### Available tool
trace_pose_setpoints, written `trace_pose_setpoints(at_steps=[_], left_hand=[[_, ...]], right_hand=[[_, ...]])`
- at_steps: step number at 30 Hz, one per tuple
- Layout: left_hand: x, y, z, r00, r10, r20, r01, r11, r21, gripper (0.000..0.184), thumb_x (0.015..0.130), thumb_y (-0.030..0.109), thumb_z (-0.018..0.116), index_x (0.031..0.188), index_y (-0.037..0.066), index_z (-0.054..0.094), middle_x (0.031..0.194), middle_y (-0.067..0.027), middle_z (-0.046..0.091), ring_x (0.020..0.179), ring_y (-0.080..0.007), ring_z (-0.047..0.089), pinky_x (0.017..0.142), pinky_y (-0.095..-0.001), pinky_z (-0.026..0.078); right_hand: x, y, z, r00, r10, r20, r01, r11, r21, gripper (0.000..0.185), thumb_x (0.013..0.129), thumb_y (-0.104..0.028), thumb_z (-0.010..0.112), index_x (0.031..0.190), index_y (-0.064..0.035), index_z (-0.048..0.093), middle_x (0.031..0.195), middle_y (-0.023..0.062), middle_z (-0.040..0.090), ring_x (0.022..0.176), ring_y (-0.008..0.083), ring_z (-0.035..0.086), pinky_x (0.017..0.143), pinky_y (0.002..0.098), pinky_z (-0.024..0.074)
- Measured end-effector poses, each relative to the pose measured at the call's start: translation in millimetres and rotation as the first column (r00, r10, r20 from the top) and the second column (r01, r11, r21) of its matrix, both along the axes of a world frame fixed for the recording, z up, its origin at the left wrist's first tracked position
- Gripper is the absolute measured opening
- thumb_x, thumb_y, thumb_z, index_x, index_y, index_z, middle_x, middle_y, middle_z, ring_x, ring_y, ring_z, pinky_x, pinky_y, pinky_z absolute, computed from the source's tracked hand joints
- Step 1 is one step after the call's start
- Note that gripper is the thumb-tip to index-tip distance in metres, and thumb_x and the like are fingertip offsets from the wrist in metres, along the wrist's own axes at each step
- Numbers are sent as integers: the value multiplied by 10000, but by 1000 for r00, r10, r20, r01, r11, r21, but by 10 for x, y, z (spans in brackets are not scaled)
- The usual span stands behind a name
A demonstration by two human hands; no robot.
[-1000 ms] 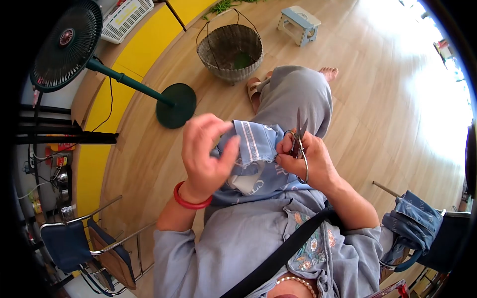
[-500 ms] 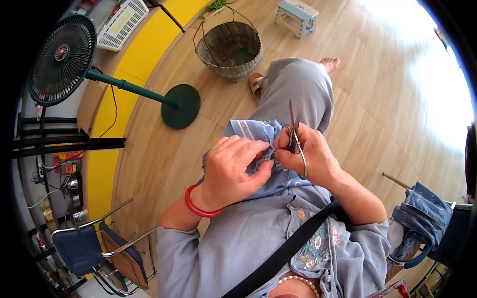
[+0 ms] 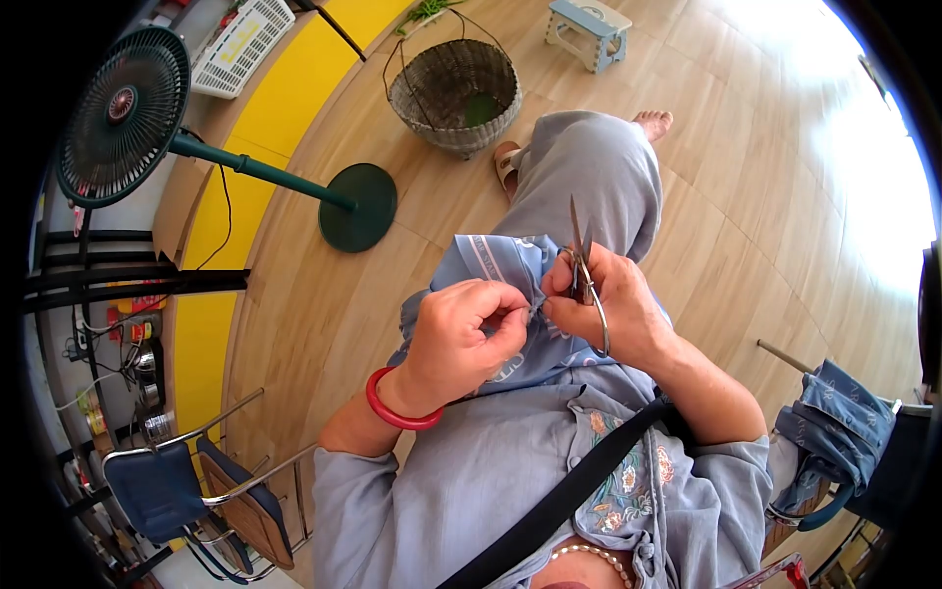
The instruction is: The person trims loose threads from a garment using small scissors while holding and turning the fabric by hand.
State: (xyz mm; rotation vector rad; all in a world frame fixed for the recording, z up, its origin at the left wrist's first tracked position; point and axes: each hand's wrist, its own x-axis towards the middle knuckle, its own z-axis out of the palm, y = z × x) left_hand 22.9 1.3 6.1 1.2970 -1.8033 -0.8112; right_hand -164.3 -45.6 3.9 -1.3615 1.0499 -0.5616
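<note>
Blue printed cloth (image 3: 491, 257) with a white-striped band lies over my lap. My right hand (image 3: 620, 306) holds a pair of scissors (image 3: 581, 257), blades pointing away from me, and its thumb and finger pinch the cloth's edge. My left hand (image 3: 466, 334), above a red bangle (image 3: 400, 404), is closed in a pinch at the same edge, close to the right fingertips. What lies between the left fingertips is too small to make out.
A green fan (image 3: 357, 208) stands at the left, near a woven basket (image 3: 456, 93) and a small stool (image 3: 589, 34). Chairs (image 3: 157, 491) are at the lower left. More blue cloth (image 3: 834, 427) hangs over a chair at the right.
My left hand has come in from the left, its open fingers closing to a pinch beside the right hand. The right hand keeps the scissors and cloth.
</note>
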Motion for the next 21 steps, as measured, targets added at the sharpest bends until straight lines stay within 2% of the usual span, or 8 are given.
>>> trace_pose_setpoints(at_steps=[2, 5, 12, 14, 17, 18, 20, 21], left_hand=[[0, 17, -8, 999, 29, -43, -25, 995, 94, 38, 765, -8, 645, 795, -17, 623, 687, -56, 632, 597, -103, 598, 554, -228, 477], [-14, 32, -9, 998, 49, -46, -43, 992, 118, 18, 780, -21, 628, 795, -21, 618, 690, -52, 633, 611, -93, 602, 563, -220, 479], [-38, 39, -65, 995, 54, -83, -43, 990, 135, 21, 807, -23, 607, 824, -26, 594, 695, -48, 627, 632, -82, 603, 574, -211, 478], [-57, 29, -93, 955, 124, -269, -51, 963, 263, 53, 772, -13, 631, 809, -7, 593, 674, -46, 593, 572, -80, 558, 516, -225, 453], [-62, -28, -54, 910, 174, -376, 0, 907, 421, 22, 805, -8, 613, 815, -10, 593, 675, -7, 578, 605, -44, 537, 546, -208, 457], [-60, -54, -54, 911, 172, -376, 1, 909, 418, 22, 805, -8, 613, 815, -10, 593, 675, -7, 578, 605, -44, 537, 546, -208, 457], [-52, -124, -52, 898, 139, -417, 55, 906, 420, 27, 849, -11, 568, 865, -28, 582, 864, -67, 621, 718, -74, 588, 646, -194, 466], [-56, -174, -52, 899, 136, -417, 54, 909, 413, 27, 849, -11, 568, 865, -28, 582, 864, -67, 621, 718, -74, 588, 646, -194, 466]], right_hand=[[3, 6, -31, 999, -2, 47, 1, 1000, 17, 193, 723, -113, 691, 815, -8, 558, 655, 43, 569, 605, 99, 523, 547, 274, 440], [18, 2, 93, 998, 26, -49, -26, 1000, 7, 208, 716, -120, 695, 815, 2, 559, 658, 52, 572, 607, 104, 528, 551, 277, 442], [36, -7, 60, 1000, -9, -19, 10, 998, 60, 190, 711, -98, 668, 817, 10, 552, 660, 57, 574, 608, 103, 529, 544, 279, 439], [25, -16, 42, 999, 6, -38, -6, 1000, 22, 188, 716, -100, 660, 818, 11, 547, 651, 51, 570, 605, 101, 527, 537, 277, 435], [13, -56, -55, 1000, -14, 26, 15, 1000, -9, 188, 716, -106, 660, 816, 6, 547, 643, 45, 568, 590, 101, 526, 528, 272, 430], [12, -81, -46, 1000, -16, 26, 16, 1000, -12, 188, 716, -106, 660, 816, 6, 547, 643, 45, 568, 590, 101, 526, 528, 272, 430], [13, -146, -10, 998, -46, 30, 46, 999, -3, 181, 725, -113, 668, 806, -3, 550, 630, 37, 566, 572, 100, 523, 519, 265, 424], [10, -181, -25, 998, -46, 32, 46, 999, -12, 181, 725, -113, 668, 806, -3, 550, 630, 37, 566, 572, 100, 523, 519, 265, 424]])
